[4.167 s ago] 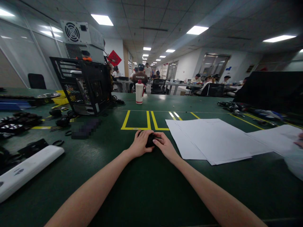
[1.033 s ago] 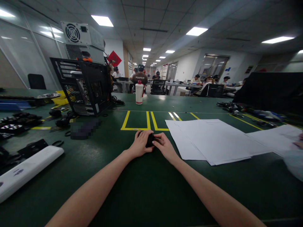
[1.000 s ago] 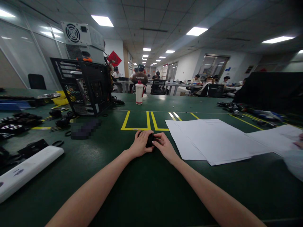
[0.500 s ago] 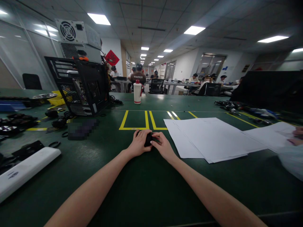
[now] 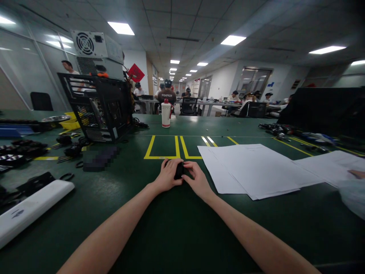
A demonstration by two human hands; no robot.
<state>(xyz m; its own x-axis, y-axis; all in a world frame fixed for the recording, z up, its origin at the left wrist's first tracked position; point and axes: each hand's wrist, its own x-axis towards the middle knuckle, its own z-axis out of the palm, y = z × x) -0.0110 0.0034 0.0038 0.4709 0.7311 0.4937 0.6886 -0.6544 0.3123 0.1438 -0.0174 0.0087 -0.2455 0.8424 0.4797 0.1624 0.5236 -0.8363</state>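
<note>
Both my arms stretch out over the green table [image 5: 176, 228]. My left hand [image 5: 167, 177] and my right hand [image 5: 196, 179] meet near the middle, fingers curled round a small black object [image 5: 179, 170] that rests on the table between them. Most of that object is hidden by my fingers, so I cannot tell what it is. Just beyond my hands are yellow tape rectangles [image 5: 164, 147] marked on the table.
White paper sheets [image 5: 253, 169] lie right of my hands; another person's hand [image 5: 356, 174] touches them at the far right. An open black computer case [image 5: 98, 108] with a power supply [image 5: 95, 45] stands back left, a white bottle [image 5: 165, 113] behind, a white bar [image 5: 31, 207] and black parts left.
My hands stay on the small black object in the same spot. The view has shifted slightly, and a person now shows behind the computer case at the left.
</note>
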